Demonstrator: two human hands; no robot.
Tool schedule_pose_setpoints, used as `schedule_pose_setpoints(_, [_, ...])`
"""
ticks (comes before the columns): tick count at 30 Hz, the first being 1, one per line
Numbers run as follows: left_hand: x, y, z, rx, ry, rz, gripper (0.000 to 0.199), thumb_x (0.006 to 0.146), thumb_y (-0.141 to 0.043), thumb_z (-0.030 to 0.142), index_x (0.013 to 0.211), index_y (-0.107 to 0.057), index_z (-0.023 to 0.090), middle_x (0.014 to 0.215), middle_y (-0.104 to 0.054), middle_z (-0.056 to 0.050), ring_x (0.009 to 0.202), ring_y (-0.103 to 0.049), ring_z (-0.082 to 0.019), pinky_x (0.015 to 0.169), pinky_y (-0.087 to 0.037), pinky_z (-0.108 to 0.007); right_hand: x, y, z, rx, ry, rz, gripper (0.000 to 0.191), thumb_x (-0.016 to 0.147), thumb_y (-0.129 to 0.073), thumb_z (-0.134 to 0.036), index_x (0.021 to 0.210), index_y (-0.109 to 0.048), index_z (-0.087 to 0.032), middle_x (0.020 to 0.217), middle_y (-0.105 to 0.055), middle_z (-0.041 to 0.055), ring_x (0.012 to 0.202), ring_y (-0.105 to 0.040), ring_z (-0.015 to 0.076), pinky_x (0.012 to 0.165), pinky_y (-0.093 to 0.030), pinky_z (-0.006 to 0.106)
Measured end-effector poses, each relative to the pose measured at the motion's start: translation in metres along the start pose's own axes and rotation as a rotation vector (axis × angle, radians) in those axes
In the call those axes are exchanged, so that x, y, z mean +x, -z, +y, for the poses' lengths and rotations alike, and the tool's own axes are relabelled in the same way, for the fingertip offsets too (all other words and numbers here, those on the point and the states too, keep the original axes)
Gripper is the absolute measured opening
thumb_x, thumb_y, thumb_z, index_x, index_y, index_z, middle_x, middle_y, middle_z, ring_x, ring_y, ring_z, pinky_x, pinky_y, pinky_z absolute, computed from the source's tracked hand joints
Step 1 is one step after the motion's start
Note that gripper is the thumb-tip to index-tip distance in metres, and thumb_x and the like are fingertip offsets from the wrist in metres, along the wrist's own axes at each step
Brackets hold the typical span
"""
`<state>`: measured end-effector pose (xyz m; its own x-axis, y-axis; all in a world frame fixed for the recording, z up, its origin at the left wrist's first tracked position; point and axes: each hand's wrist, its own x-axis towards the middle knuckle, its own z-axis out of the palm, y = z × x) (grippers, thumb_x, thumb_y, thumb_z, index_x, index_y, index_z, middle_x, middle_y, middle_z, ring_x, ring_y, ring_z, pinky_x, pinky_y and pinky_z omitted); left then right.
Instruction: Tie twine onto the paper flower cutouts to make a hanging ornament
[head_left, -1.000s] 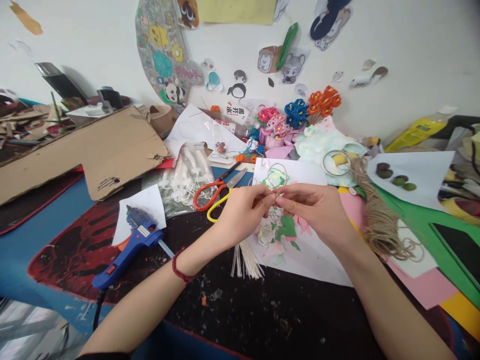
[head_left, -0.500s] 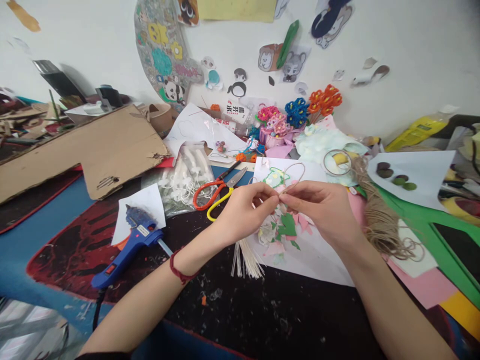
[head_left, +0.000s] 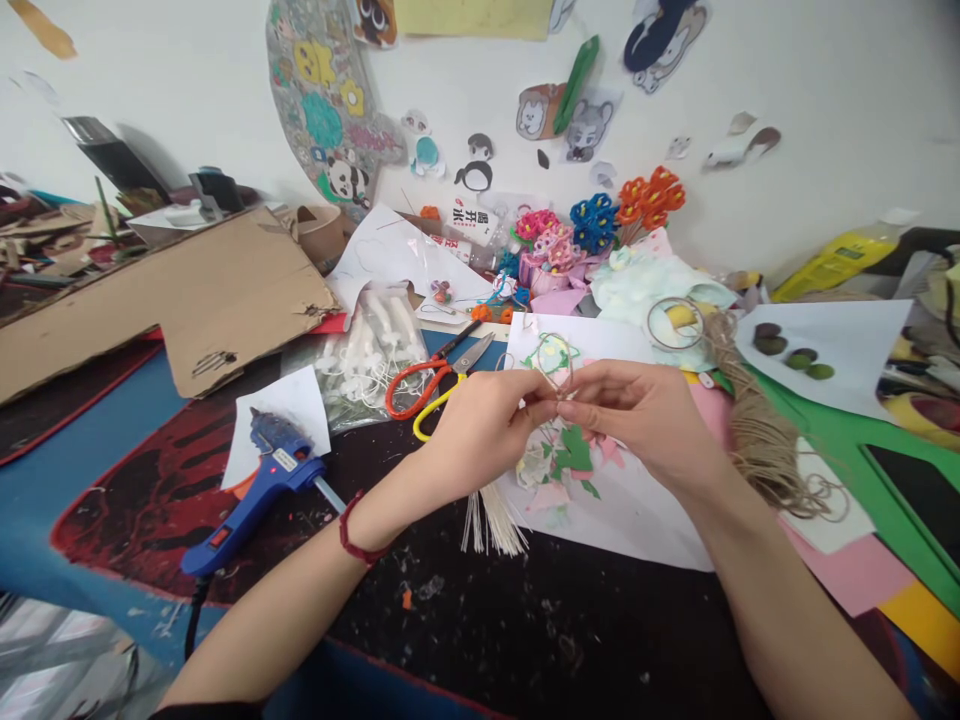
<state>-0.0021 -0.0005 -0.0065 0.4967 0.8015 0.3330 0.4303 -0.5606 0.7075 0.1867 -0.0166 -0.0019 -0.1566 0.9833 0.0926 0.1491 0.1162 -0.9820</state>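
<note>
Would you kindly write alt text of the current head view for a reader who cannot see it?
A person's left hand and right hand meet at the fingertips, pinching a thin twine loop above white paper strewn with green and pink scraps. Scissors and a blue glue gun lie to the left, a twine hank to the right, colourful flowers behind.

Tan twine, blue glue gun

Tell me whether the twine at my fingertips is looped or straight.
Looped: the twine curves round above where the left hand and right hand meet; any knot there is hidden.
</note>
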Motion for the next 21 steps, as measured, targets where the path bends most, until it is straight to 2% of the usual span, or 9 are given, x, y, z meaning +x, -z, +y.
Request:
schedule_pose_setpoints(5, [0.001, 0.001, 0.002, -0.183, 0.053, -0.038, 0.013, 0.090, -0.060, 0.023, 0.082, -0.065, 0.014, 0.070, -0.063, 0.001, 0.059, -0.049, -0.008, 0.058, -0.037, -0.023, -0.002, 0.001, -0.002, 0.000, 0.005, 0.015, 0.019, 0.066, -0.086, -0.029, 0.074, -0.073, -0.019, 0.065, -0.067, -0.0009, 0.052, -0.056, 0.0065, 0.046, -0.045, 0.017])
schedule_pose_setpoints(13, [0.001, 0.001, 0.010, -0.621, 0.252, -0.098, 0.014, 0.088, -0.058, 0.023, 0.090, -0.063, 0.011, 0.079, -0.059, -0.002, 0.063, -0.050, -0.008, 0.054, -0.041, -0.021, -0.001, -0.002, -0.004, 0.069, 0.021, 0.067, 0.014, 0.069, -0.084, -0.028, 0.073, -0.074, -0.019, 0.064, -0.066, -0.0010, 0.054, -0.057, 0.0067, 0.048, -0.047, 0.017])
schedule_pose_setpoints(16, [0.000, -0.001, 0.010, -0.621, 0.267, -0.088, 0.016, 0.091, -0.056, 0.027, 0.089, -0.061, 0.011, 0.080, -0.059, -0.003, 0.061, -0.049, -0.008, 0.053, -0.041, -0.021, -0.001, -0.001, -0.002, 0.072, 0.022, 0.072, 0.015, 0.069, -0.084, -0.029, 0.074, -0.074, -0.020, 0.065, -0.066, -0.0009, 0.055, -0.057, 0.0071, 0.049, -0.048, 0.017])
schedule_pose_setpoints(21, [-0.001, -0.005, 0.006, -0.468, 0.139, -0.003, 0.019, 0.096, -0.050, 0.030, 0.087, -0.055, 0.015, 0.074, -0.060, -0.001, 0.061, -0.051, -0.008, 0.058, -0.041, -0.022, -0.001, 0.000, 0.000, 0.074, 0.012, 0.076, 0.018, 0.066, -0.086, -0.030, 0.073, -0.073, -0.019, 0.066, -0.067, -0.0005, 0.054, -0.057, 0.0079, 0.049, -0.048, 0.019])
